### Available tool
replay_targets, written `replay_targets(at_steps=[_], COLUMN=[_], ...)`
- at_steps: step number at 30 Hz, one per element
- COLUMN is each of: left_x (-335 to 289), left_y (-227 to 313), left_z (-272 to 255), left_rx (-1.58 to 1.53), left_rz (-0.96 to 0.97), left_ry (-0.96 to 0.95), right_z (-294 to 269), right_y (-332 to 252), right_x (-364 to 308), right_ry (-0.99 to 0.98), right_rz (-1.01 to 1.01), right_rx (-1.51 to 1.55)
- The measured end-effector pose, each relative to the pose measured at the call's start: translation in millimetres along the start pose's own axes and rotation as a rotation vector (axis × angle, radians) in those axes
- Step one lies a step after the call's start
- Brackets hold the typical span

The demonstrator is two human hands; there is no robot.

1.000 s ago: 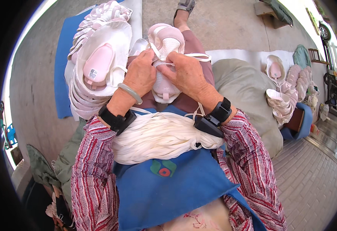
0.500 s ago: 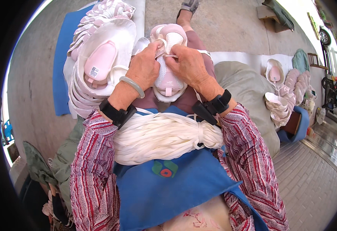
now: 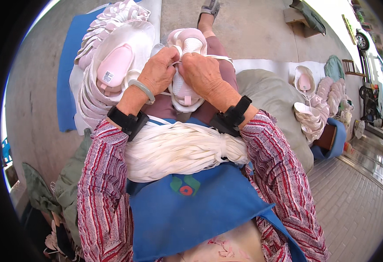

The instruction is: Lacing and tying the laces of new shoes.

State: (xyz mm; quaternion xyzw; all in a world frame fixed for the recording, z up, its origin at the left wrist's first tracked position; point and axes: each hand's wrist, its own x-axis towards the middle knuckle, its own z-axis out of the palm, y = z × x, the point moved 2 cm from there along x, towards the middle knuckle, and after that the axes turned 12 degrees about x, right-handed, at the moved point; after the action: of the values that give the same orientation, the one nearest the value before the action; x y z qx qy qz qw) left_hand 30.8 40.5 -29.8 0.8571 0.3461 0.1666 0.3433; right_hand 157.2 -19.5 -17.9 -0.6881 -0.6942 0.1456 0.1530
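Shoe upper: the pink-and-white shoe upper (image 3: pixel 183 89) lies between and beneath my hands, over my thighs, with its small pink tab on the side nearer me.
Left hand: my left hand (image 3: pixel 158 72) sits at the left edge of the upper, thumb and forefinger pinching a narrow length of white lace (image 3: pixel 220 57).
Right hand: my right hand (image 3: pixel 202 75) bears on the upper just beside the left, its fingers bent and their tips pressed down; I cannot tell whether they also grip the lace.
Lace run: a free stretch leaves the upper to the right, beyond my right hand.
Step in hand: I judge this to be lacing, with the lace being worked through the holes at the middle of the upper; the exact hole is hidden under my fingers.
Next move: it seems to call for a firm fingertip hold on the lace, the upper steadied, and an even draw that leaves no twist.
Lace bundle: a tied bundle of white laces (image 3: pixel 182 150) lies nearer me than both hands, on my blue apron (image 3: pixel 191 214).
Stacked uppers: a nested stack of similar uppers (image 3: pixel 86 102) stands left of my left hand.
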Motion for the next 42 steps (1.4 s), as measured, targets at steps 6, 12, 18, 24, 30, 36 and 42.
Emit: replay_targets(at_steps=[6,12,18,24,30,36,42], left_x=[-3,4,5,-8,-23,-32,-24], left_y=[-7,-13,-2,-4,25,53,48], left_z=[5,-6,-12,2,-28,-17,13], left_rx=[0.016,-0.208,-0.307,-0.158,0.219,-0.854,-1.249], left_rz=[-0.014,-0.159,-0.317,-0.207,0.148,-0.802,-0.807], left_ry=[0.029,-0.216,-0.281,-0.118,0.266,-0.539,-0.484], right_z=[-6,-5,-5,-30,-85,-88,-103], right_y=[-6,-13,-12,8,-24,-71,-51], right_x=[-8,-10,-5,-9,-56,-93,-85], right_ry=[0.040,0.065,0.089,-0.038,-0.583,-0.926,-0.561], right_rz=[-0.049,-0.014,-0.053,0.019,0.055,-0.283,-0.127], right_rx=[-0.010,0.018,0.062,0.353,1.103,1.450,1.392])
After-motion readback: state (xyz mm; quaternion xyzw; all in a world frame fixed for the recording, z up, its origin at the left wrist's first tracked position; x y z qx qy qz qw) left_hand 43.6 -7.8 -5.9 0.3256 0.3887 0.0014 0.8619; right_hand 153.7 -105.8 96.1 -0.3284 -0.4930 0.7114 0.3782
